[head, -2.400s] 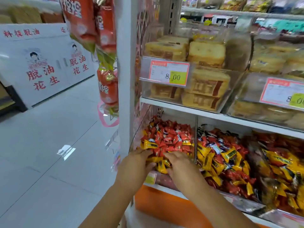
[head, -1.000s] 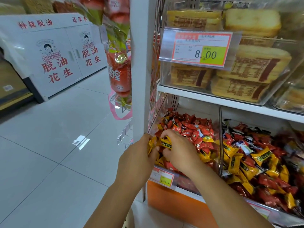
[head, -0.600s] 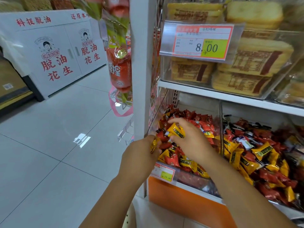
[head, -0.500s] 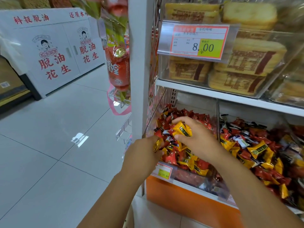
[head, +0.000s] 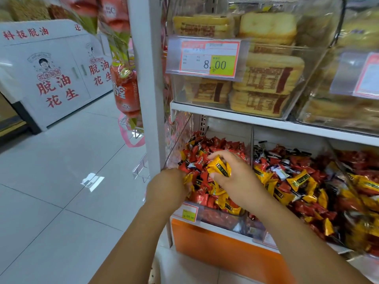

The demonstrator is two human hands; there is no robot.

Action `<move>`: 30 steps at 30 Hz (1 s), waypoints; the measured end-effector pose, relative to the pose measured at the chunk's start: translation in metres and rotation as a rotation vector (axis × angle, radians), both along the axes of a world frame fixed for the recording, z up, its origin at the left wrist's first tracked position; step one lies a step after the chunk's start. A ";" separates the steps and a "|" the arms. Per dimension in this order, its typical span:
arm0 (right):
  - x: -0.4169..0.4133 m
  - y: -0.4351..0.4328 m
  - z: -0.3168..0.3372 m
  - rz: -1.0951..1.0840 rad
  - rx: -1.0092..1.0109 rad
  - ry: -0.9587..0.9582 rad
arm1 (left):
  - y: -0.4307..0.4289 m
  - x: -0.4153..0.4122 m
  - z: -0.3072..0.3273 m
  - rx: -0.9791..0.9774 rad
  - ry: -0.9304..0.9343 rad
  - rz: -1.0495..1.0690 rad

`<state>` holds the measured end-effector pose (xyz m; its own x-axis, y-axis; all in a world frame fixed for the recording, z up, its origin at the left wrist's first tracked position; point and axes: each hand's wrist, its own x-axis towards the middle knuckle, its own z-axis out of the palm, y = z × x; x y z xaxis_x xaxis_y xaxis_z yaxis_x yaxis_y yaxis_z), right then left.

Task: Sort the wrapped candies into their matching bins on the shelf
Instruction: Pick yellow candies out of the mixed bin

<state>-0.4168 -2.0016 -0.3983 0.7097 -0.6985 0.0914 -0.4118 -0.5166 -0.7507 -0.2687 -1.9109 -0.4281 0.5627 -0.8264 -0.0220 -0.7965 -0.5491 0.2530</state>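
My right hand grips a bunch of yellow wrapped candies just above the leftmost clear bin on the lower shelf. That bin is heaped with red candies and some yellow ones. My left hand is at the bin's front left corner with its fingers curled round a yellow candy; most of its fingers are hidden. The middle bin, to the right, holds a mix of yellow, red and white-wrapped candies.
A white shelf post stands just left of the bins, with red snack bags hanging on it. Above are clear boxes of packed cakes behind a price tag. A third bin sits at the right. Grey tiled floor spreads left.
My right hand has lifted a bunch of yellow candies out of the left bin and holds them above the heap. My left hand stays at the bin's front corner.
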 end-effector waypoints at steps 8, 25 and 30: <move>-0.029 0.006 0.009 -0.166 0.143 -0.291 | 0.015 -0.026 0.045 -0.557 0.216 0.048; -0.293 -0.098 0.003 -0.846 -0.167 -0.219 | -0.183 -0.309 0.068 -0.365 0.280 -0.432; -0.318 -0.134 -0.008 -0.828 -0.120 -0.043 | -0.215 -0.320 0.065 -0.088 0.231 -0.489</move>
